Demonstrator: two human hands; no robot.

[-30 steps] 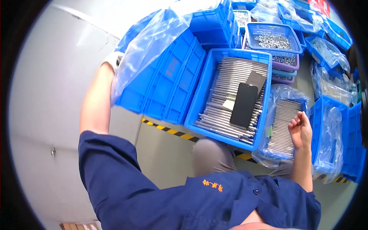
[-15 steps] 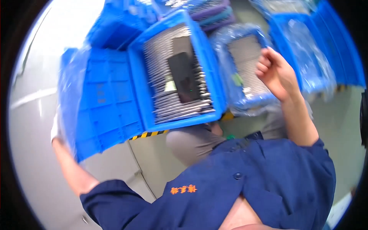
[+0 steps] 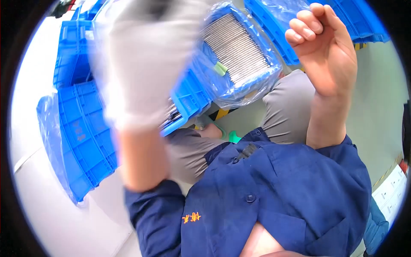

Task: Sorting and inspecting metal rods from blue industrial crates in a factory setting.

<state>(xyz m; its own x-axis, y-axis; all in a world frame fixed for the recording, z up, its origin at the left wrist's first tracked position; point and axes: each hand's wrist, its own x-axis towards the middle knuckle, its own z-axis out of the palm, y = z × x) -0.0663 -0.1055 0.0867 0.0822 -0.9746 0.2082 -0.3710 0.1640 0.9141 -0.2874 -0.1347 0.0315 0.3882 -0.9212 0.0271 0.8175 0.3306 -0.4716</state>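
Observation:
My left hand (image 3: 147, 64), in a white glove, is raised close to the camera and smeared by motion. Its fingers are blurred at the top edge; a dark patch shows there, and I cannot tell whether it is held. Behind this hand, a blue crate (image 3: 191, 99) of thin stacked plates is mostly hidden. My bare right hand (image 3: 327, 51) is lifted at the upper right, palm toward me, fingers loosely curled and nothing in the palm. Left of it, a plastic-lined blue crate holds a row of thin grey plates (image 3: 237, 47) and a pale green slip (image 3: 220, 68).
A blue crate lid (image 3: 85, 132) with clear plastic film (image 3: 55, 145) along its edge stands at the left. More blue crates (image 3: 72, 49) are at the far left, and another lined one (image 3: 282, 13) at the far right. Yellow-black tape (image 3: 221, 113) marks the floor before my knees.
My left hand has come from the lid's outer edge up in front of the crates. My right hand has risen and turned palm toward me. The view has shifted right.

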